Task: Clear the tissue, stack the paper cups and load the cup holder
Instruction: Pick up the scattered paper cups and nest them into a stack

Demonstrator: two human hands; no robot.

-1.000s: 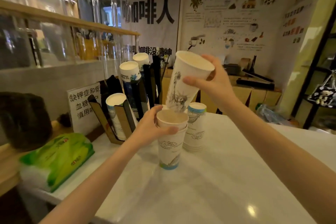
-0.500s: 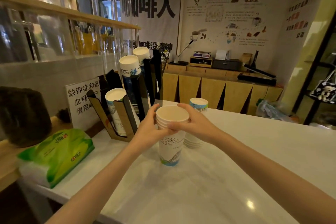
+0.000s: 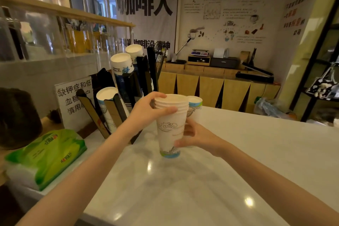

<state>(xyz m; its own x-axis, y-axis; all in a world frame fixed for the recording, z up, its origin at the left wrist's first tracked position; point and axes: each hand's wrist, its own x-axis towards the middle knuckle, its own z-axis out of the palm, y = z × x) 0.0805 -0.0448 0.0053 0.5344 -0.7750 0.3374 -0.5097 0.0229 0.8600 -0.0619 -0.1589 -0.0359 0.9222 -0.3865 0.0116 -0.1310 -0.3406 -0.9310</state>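
Paper cups (image 3: pixel 169 126), nested in a stack, are held just above the worktop (image 3: pixel 238 161): left hand (image 3: pixel 146 112) closed around the rims, right hand (image 3: pixel 197 136) wrapped low. Probably light, thin-walled, easily crushed; grip gently at both ends.

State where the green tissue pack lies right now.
The green tissue pack lies at the counter's left edge, left of the cup holder, below the sign.

Your cup stack (image 3: pixel 170 126) sits mid-counter (image 3: pixel 256 152), cup holder (image 3: pixel 117 108) to its left, tissue pack (image 3: pixel 45 156) farther left
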